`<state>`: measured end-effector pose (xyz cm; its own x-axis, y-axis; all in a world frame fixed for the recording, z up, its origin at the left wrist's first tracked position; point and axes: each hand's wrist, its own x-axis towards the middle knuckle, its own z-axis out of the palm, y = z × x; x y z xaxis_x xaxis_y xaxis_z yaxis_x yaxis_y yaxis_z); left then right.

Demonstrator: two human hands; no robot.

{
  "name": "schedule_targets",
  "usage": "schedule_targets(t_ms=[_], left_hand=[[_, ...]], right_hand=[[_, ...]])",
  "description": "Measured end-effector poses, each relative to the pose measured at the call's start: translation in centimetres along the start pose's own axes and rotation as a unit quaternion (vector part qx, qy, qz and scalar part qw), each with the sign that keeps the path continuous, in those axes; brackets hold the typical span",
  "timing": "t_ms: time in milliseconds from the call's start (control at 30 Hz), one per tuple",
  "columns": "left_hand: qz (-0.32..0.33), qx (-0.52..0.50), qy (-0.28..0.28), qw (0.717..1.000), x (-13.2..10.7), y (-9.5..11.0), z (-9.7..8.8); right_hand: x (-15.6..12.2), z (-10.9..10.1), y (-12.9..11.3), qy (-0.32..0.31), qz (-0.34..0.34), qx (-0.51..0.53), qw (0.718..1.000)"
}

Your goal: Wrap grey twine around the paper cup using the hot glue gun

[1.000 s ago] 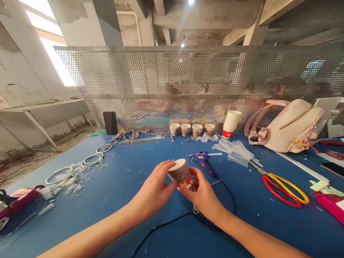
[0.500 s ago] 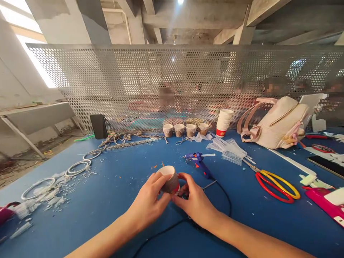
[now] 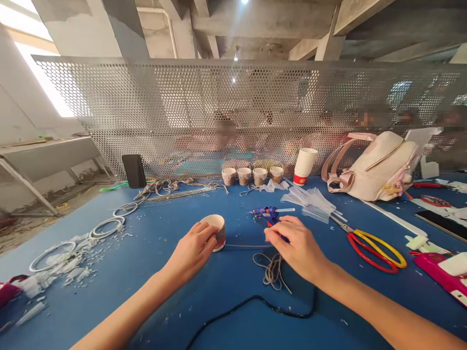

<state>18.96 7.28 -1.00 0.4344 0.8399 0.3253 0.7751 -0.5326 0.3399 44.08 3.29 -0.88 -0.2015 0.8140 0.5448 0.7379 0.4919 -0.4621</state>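
My left hand (image 3: 193,248) grips a paper cup (image 3: 218,224) at its side, with the cup upright on or just above the blue table. Brown cord covers much of the cup's wall, and a red and white band shows at its bottom. From the cup a taut-looking cord (image 3: 248,246) runs right toward my right hand (image 3: 294,243). That hand's fingers are curled round the handle of a blue hot glue gun (image 3: 264,213), hiding most of the handle. A loose coil of the same cord (image 3: 272,270) lies just below my right hand.
Several cord-wrapped cups (image 3: 260,176) and a stack of paper cups (image 3: 305,166) stand at the back. Clear glue sticks (image 3: 310,201), scissors (image 3: 375,250) and a backpack (image 3: 383,167) lie right. White rings (image 3: 106,227) lie left. A black cable (image 3: 251,297) crosses the front.
My right hand has left the cup and moved right to the glue gun. My left hand has carried the cup slightly left and forward. The cord coil has come into view.
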Motion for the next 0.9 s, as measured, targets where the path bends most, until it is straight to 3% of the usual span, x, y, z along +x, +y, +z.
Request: schedule_targets(t_ms=[67,167,333,467,667,767,900], left_hand=[[0.004,-0.019,0.006,1.000,0.0,0.0,-0.1],[-0.014,-0.082,0.007,0.996,0.1,0.2,-0.4],[-0.078,-0.215,-0.045,0.972,0.1,0.9,-0.7],[-0.118,-0.278,-0.082,0.950,-0.2,1.5,-0.7],[-0.137,-0.320,-0.109,0.931,-0.9,2.8,-0.7],[-0.139,-0.320,-0.109,0.931,-1.1,3.1,-0.5],[-0.148,-0.308,-0.077,0.937,-1.2,3.0,-0.3]], right_hand=[[-0.1,-0.7,1.6,0.007,0.027,-0.046,0.999],[0.0,-1.0,4.1,0.006,0.135,-0.067,0.989],[0.8,0.8,5.9,-0.044,0.222,-0.023,0.974],[1.7,2.7,6.1,-0.079,0.252,-0.001,0.964],[2.9,4.4,6.6,-0.068,0.286,0.013,0.956],[3.0,4.4,6.1,-0.051,0.279,0.040,0.958],[2.0,2.6,4.3,-0.011,0.238,0.087,0.967]])
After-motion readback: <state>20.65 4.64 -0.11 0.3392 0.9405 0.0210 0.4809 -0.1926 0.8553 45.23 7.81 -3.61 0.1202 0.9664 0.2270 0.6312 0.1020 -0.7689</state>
